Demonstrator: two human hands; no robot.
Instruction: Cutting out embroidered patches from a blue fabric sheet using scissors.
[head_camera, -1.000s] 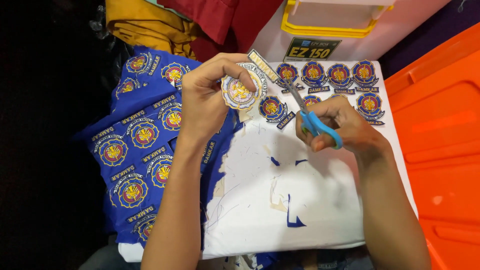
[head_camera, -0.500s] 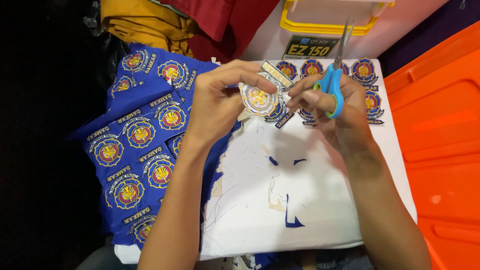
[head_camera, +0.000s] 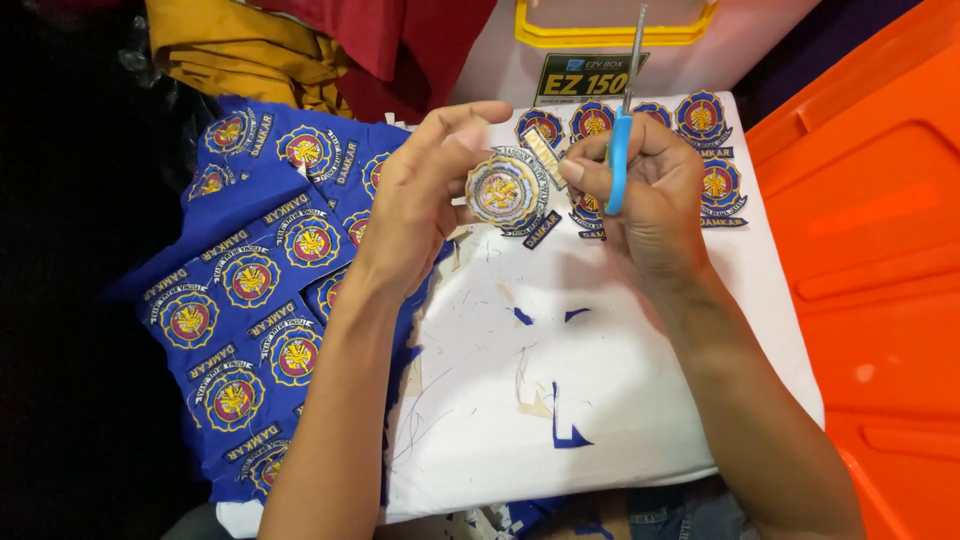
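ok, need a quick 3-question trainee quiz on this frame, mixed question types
1. True or false: the right hand holds the blue-handled scissors with the blades pointing up, away from the person.
2. Multiple choice: the round embroidered patch pinched in the left hand is A) flat on the white work surface, B) lifted above it, C) tucked under the blue fabric sheet of uncut patches.
3. Fill in: the finished cut-out patches lie in rows at the ___ edge of the white surface.

Key: 1 true; 2 B; 3 far.
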